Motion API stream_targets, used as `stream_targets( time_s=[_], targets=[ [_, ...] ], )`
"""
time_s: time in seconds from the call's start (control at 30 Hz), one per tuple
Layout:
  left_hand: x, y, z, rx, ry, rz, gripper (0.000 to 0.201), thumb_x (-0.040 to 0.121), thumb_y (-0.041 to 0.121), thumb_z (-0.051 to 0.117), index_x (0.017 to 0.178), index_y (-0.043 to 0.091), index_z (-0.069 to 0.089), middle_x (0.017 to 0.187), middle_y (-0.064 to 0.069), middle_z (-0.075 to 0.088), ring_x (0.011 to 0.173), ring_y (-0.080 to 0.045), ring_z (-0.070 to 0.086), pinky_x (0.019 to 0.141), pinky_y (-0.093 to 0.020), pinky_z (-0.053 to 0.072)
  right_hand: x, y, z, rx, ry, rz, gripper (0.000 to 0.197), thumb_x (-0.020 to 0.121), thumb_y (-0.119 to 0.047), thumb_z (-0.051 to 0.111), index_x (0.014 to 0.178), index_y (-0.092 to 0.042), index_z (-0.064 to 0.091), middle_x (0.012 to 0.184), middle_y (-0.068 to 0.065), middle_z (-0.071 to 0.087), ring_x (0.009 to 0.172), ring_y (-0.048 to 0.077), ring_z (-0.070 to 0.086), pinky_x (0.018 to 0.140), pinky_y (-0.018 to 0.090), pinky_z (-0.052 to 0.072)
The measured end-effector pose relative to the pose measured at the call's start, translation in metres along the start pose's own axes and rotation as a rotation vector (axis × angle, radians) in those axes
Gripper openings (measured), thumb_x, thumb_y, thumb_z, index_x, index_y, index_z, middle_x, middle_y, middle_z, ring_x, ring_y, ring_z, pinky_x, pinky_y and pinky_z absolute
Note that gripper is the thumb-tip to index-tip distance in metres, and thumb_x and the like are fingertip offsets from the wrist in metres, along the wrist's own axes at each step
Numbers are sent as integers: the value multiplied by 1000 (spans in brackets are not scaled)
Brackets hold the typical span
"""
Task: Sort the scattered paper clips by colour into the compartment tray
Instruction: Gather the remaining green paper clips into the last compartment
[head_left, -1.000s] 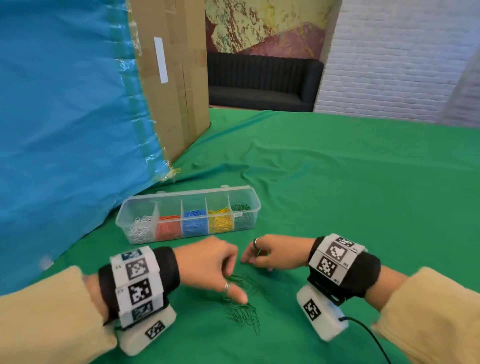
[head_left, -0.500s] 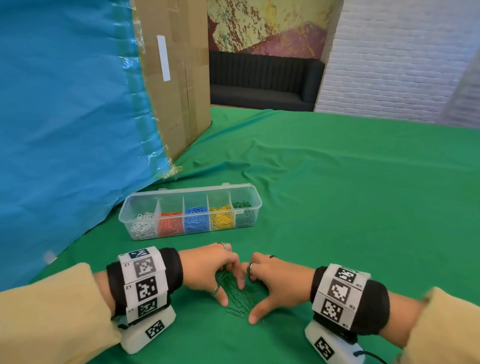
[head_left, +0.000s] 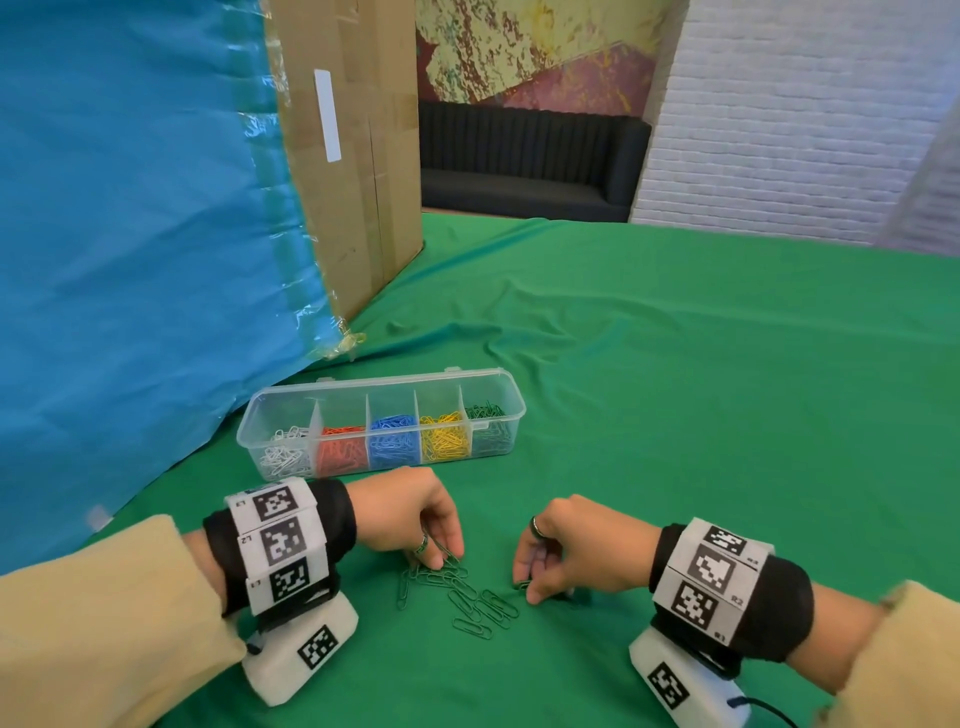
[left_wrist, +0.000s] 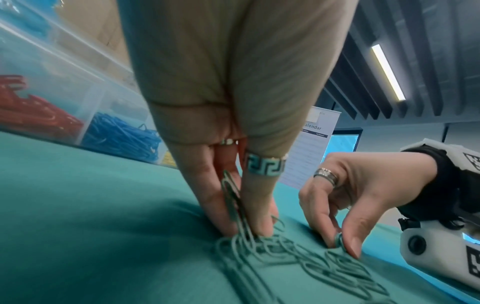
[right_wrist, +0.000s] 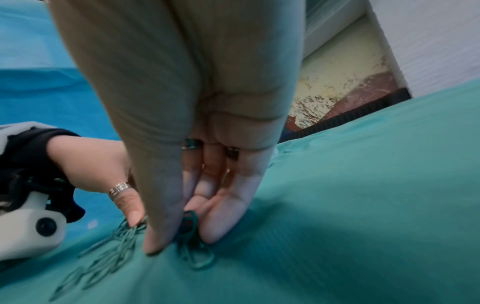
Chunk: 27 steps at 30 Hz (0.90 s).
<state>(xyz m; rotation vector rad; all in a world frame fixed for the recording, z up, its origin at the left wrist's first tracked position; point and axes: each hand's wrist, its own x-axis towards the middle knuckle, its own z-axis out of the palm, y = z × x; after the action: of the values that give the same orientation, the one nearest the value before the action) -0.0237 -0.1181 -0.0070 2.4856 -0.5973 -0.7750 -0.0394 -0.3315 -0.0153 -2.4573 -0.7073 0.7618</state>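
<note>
A small heap of green paper clips (head_left: 470, 597) lies on the green cloth near the front edge. My left hand (head_left: 431, 551) pinches several green clips (left_wrist: 233, 205) at the heap's left end, fingertips down on the cloth. My right hand (head_left: 524, 584) pinches green clips (right_wrist: 189, 224) at the heap's right end. Behind the hands stands the clear compartment tray (head_left: 498, 376), holding white, red, blue, yellow and green clips in separate compartments from left to right.
A tall cardboard box (head_left: 358, 156) and a blue plastic sheet (head_left: 130, 234) rise at the left, just behind the tray. Wrinkled green cloth (head_left: 701, 389) covers the table to the right and far side. A black sofa (head_left: 524, 161) stands beyond the table.
The two hands, pressed together over the clips half a second ago, have drawn apart. The heap lies uncovered between them, and each hand now pinches clips at its own end.
</note>
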Motion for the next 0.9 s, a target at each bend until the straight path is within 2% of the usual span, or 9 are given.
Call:
stream_targets(
  time_s=[0.17,0.27,0.37,0.47,0.6,0.67,0.77,0.83,0.9],
  targets=[
    [0,0,-13,-174,45,7,15,77,6,73,88,16,71,70,12,66,52,7,57,60,-8,45,0,4,-20,224,-30,13,13,81,-8,71,82,-18,64,72,-3,62,60,9,59,62,16,53],
    [-2,5,-27,-351,111,18,22,75,-4,72,83,17,69,66,8,68,56,-1,62,60,-15,51,4,4,-48,306,104,-8,15,81,-4,70,80,-17,62,69,-2,62,51,0,57,57,14,51],
    [-2,11,-43,-507,230,34,25,75,-10,68,86,12,69,68,3,70,59,-2,64,60,-16,53,18,3,-74,456,304,-20,12,81,0,68,83,-10,63,68,0,62,50,-2,56,54,14,51],
    [4,16,-53,-719,349,-13,25,82,-13,59,87,10,66,73,-1,66,55,0,61,51,-12,45,40,0,-88,535,417,-24,13,81,1,67,92,-3,62,68,3,58,53,3,55,51,15,52],
    [22,24,-66,-1028,328,-156,28,93,-12,37,91,10,54,77,-4,52,57,-7,44,51,-17,25,73,-4,-89,409,507,-1,13,81,-5,70,92,-7,62,65,1,57,58,9,54,53,18,54],
    [32,29,-76,-1116,342,-187,29,95,-9,32,93,11,52,78,-3,49,60,-7,38,51,-19,22,85,-4,-87,363,545,16,13,81,-9,71,93,-10,64,66,0,60,56,6,56,54,19,55],
    [50,38,-83,-1143,435,-255,31,96,-7,29,88,13,51,79,-1,49,62,-7,40,51,-19,22,90,-2,-87,403,604,31,16,86,-12,65,101,-7,63,72,0,63,53,5,58,50,19,53],
    [62,41,-83,-1167,479,-285,31,97,-4,28,83,12,51,81,-2,48,65,-9,43,54,-18,27,87,-2,-88,481,653,35,18,92,-15,56,107,-5,59,76,0,62,57,10,58,46,20,50],
    [69,41,-83,-1243,461,-303,25,99,3,32,84,8,51,89,-7,51,82,-18,51,74,-25,41,77,-1,-89,529,691,41,15,95,-17,51,106,-9,57,78,-1,61,59,12,57,44,19,48]
  ],
)
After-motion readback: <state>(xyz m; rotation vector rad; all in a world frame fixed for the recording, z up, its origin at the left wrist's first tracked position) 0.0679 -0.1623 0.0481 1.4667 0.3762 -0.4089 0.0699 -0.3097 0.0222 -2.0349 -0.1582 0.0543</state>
